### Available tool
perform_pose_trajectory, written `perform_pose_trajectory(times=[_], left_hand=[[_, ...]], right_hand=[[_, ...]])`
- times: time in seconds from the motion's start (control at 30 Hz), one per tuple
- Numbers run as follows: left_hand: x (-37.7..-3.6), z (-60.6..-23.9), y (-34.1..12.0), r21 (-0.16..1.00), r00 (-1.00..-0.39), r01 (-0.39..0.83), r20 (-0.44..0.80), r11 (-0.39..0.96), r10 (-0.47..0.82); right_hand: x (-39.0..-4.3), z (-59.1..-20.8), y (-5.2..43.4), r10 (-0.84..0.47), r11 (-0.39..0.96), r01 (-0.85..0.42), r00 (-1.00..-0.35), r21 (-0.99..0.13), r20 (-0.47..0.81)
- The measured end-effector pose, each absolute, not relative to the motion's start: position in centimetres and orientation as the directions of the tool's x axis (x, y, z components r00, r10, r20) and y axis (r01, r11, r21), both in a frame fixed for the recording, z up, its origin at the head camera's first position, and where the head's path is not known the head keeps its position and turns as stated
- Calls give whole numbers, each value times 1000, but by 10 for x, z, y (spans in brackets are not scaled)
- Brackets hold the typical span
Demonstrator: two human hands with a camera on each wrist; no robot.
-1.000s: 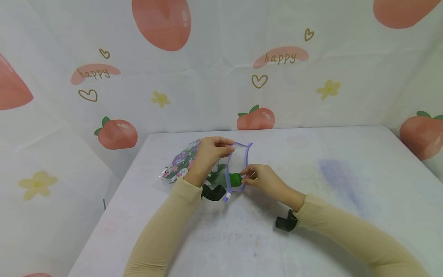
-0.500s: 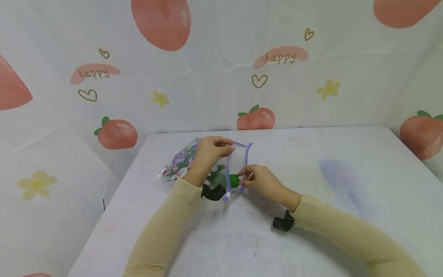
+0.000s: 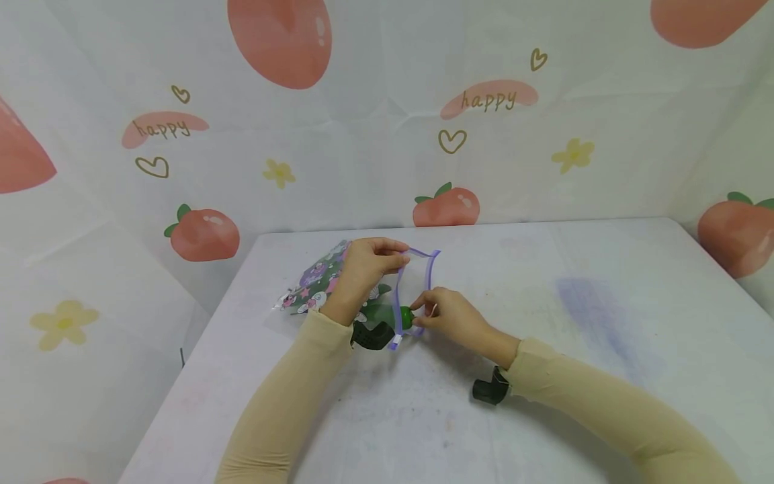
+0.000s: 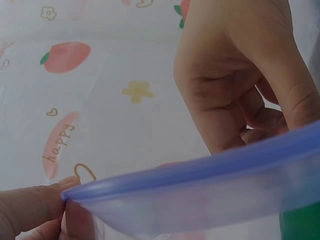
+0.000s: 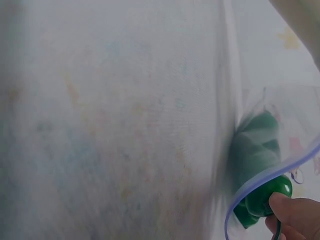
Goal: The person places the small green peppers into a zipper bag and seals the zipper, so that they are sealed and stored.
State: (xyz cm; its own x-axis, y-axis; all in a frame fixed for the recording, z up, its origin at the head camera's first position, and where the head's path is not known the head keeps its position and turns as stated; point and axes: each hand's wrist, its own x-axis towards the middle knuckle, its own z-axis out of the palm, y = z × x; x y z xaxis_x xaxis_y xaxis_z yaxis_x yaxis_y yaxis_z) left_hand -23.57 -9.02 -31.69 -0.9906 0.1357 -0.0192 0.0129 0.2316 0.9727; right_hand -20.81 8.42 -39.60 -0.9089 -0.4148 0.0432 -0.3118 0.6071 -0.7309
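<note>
A clear zip bag (image 3: 314,286) printed with cartoon figures lies on the white table (image 3: 544,323), its purple-blue zip rim (image 3: 431,265) held open towards the right. My left hand (image 3: 365,265) pinches the upper rim and lifts it; that rim (image 4: 200,175) crosses the left wrist view close up. My right hand (image 3: 444,312) pinches a small green object (image 3: 406,317) at the bag's mouth. In the right wrist view the green object (image 5: 260,195) sits partly past the rim (image 5: 270,175), with my fingertip (image 5: 295,215) on its outer end. The part inside the bag shows only blurred.
Black camera mounts sit on my left wrist (image 3: 371,335) and on my right wrist (image 3: 486,390). A peach-print cloth backdrop (image 3: 447,134) closes off the back and sides. The table's left edge (image 3: 199,349) runs close to the bag.
My right hand has moved left, carrying the green object further into the bag's mouth. My left hand keeps its hold on the rim in the same spot.
</note>
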Motion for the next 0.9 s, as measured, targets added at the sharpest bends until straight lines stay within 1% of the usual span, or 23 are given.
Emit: perform_pose_trajectory(times=[0.7,0.9], left_hand=[[-235,-318,-91,973,-991,25,-7,230,134],[-236,-318,-90,973,-992,20,-9,230,124]], right_hand=[[-207,-393,87,-465,600,-349,-885,-720,41],[-208,-393,92,-461,586,-360,-885,-726,67]])
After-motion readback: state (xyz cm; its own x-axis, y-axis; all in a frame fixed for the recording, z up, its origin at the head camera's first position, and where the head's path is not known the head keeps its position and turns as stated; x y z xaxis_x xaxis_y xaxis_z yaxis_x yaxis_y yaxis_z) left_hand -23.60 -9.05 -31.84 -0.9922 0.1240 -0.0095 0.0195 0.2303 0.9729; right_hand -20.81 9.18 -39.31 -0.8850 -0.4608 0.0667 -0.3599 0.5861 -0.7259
